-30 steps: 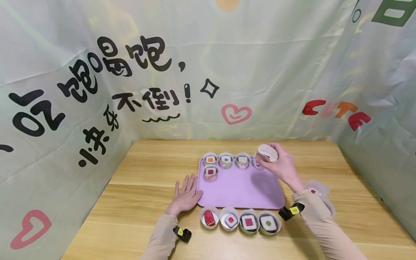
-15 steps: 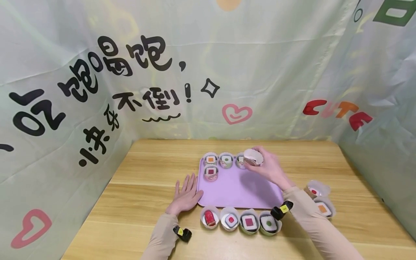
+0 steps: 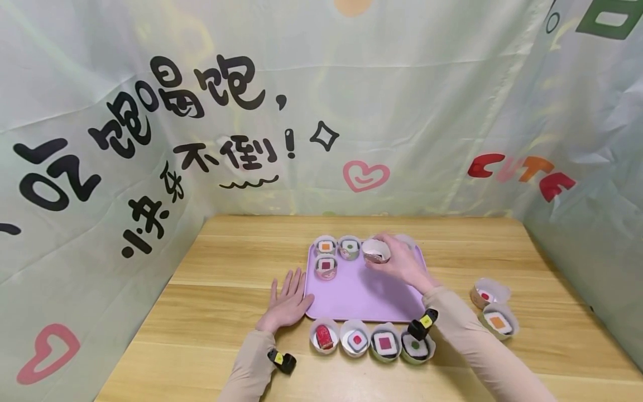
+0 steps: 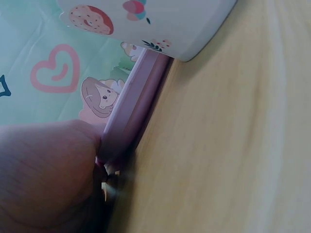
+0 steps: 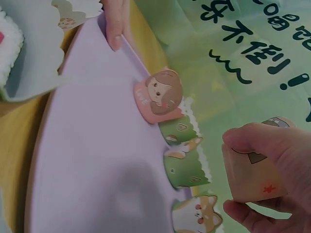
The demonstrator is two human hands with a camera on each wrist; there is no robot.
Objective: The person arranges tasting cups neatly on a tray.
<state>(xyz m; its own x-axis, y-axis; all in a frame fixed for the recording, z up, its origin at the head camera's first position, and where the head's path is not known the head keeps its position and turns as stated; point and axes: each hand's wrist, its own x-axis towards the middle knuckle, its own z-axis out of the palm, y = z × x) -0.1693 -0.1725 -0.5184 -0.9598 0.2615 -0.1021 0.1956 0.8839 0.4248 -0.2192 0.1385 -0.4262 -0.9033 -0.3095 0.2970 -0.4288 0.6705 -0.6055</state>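
Note:
My right hand [image 3: 402, 259] holds a tan printed paper cup [image 3: 375, 251] by its sides, thumb and fingers around it, over the back edge of the lilac tray [image 3: 372, 298]. The right wrist view has this cup [image 5: 243, 179] raised beside the standing cups; what lies inside is mostly hidden. Along the tray's back stand cups with toy sushi, one orange-centred [image 3: 325, 246] and one green-centred [image 3: 349, 247]. Before them stands a pink cup [image 3: 326, 268] with a dark red centre. My left hand [image 3: 288, 301] lies flat on the table, thumb at the tray's left rim.
In front of the tray is a row of filled cups, among them one with a red roll [image 3: 324, 338] and one with a purple-centred piece [image 3: 385, 344]. Two more cups, one orange-centred [image 3: 498, 322], stand right of the tray. A printed cloth [image 3: 427, 111] hangs behind the wooden table [image 3: 226, 251].
My right hand has moved left and slightly down along the tray's back row, carrying the paper cup. The cups at the right come out from behind my arm. My left hand stays put.

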